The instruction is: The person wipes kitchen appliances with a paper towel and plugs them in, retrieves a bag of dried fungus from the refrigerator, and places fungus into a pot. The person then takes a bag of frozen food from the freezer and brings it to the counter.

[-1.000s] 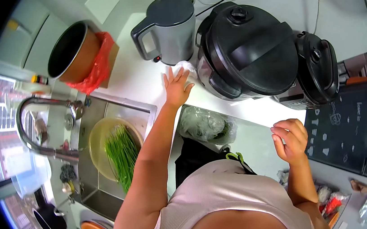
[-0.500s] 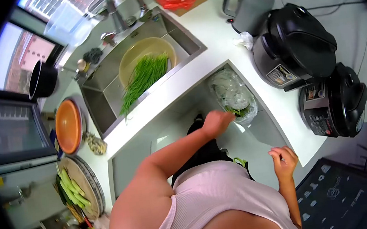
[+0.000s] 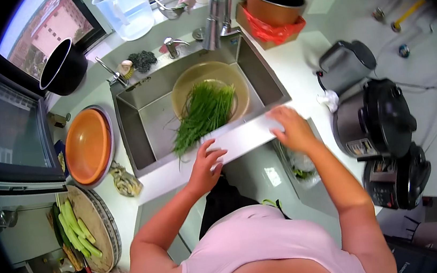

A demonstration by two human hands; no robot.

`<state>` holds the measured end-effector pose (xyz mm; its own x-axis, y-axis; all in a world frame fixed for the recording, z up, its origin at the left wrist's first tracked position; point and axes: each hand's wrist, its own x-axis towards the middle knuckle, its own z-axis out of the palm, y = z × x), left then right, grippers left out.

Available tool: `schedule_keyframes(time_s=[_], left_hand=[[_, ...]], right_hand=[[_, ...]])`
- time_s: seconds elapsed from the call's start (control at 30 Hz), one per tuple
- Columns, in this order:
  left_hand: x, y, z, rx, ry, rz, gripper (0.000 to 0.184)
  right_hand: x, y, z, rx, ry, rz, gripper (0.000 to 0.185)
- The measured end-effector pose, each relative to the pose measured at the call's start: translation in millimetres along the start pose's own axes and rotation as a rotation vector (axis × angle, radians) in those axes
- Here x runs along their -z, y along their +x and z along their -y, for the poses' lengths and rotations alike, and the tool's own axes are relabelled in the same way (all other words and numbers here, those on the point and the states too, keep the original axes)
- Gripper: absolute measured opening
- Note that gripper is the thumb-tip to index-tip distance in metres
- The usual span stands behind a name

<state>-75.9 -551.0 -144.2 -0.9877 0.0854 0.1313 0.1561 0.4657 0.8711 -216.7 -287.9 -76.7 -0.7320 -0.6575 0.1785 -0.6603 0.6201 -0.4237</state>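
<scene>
Long green chives [image 3: 206, 111] lie in a tan plastic basin [image 3: 240, 93] inside the steel sink [image 3: 143, 112], their tips hanging over the basin's front rim toward the counter edge. My left hand [image 3: 206, 167] hovers by the front counter edge, just below the chive tips, fingers apart and holding nothing. Farther right, my right hand [image 3: 292, 126] is over the counter edge near the sink's front right corner, fingers spread with nothing in them. Below it, a clear plastic bag [image 3: 304, 167] with green scraps inside is partly hidden by my right forearm.
A faucet [image 3: 218, 12] stands behind the sink. On the left are an orange basin [image 3: 87, 146], a knotted bag [image 3: 125, 180] and a round board [image 3: 88, 200] with peeled green vegetables [image 3: 75, 228]. A kettle [image 3: 348, 65] and two cookers [image 3: 375, 118] line the right.
My left hand has left the plastic bag and moved left to the sink front. My right hand has come up from the lower right to the counter. The view has shifted toward the sink.
</scene>
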Motion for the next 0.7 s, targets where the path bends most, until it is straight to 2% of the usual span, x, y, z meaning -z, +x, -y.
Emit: schedule_keyframes(time_s=[0.03,0.1,0.17,0.27,0.3,0.37,0.4,0.47,0.5,0.57,0.6,0.63,0.7], left_hand=[[7,-1,8,0.106,-0.099,-0.048,0.041],[18,-7,28,0.114,-0.080,-0.091,0.037],[34,-8,24,0.240,-0.173,-0.064,0.037],[38,-16,40,0.310,-0.262,-0.115,0.034],[33,-20,51,0.221,-0.298,-0.191,0.032],[47,-18,53,0.199,-0.158,-0.161,0.028],[51,-19,55,0.234,-0.216,-0.164,0.027],[61,-19,59,0.294,-0.333,-0.156,0.025],[68,-17,59,0.302,-0.291,-0.131,0.025],[86,-10,60,0.313,-0.206,-0.073,0.023],[87,-7,66,0.276,-0.226,-0.163,0.023],[94,-1,75,0.267,-0.249,-0.208,0.022],[127,19,98,0.334,-0.421,-0.441,0.015]], right_hand=[[-14,46,-27,0.068,-0.051,-0.064,0.042],[-26,139,-67,0.098,-0.189,-0.104,0.049],[-47,216,-116,0.065,-0.313,-0.113,0.061],[-60,292,-146,-0.098,-0.428,-0.010,0.078],[-61,306,-151,-0.108,-0.400,0.027,0.078],[-72,322,-178,-0.092,-0.283,0.095,0.068],[-86,326,-199,-0.049,-0.265,0.100,0.063],[-78,325,-175,-0.211,-0.191,0.141,0.055],[-73,322,-167,-0.299,-0.155,0.160,0.052],[-69,316,-152,-0.300,-0.102,0.251,0.049],[-68,312,-149,-0.302,-0.075,0.294,0.047],[-69,307,-145,-0.181,-0.079,0.274,0.052],[-76,292,-145,0.002,-0.095,0.113,0.058]])
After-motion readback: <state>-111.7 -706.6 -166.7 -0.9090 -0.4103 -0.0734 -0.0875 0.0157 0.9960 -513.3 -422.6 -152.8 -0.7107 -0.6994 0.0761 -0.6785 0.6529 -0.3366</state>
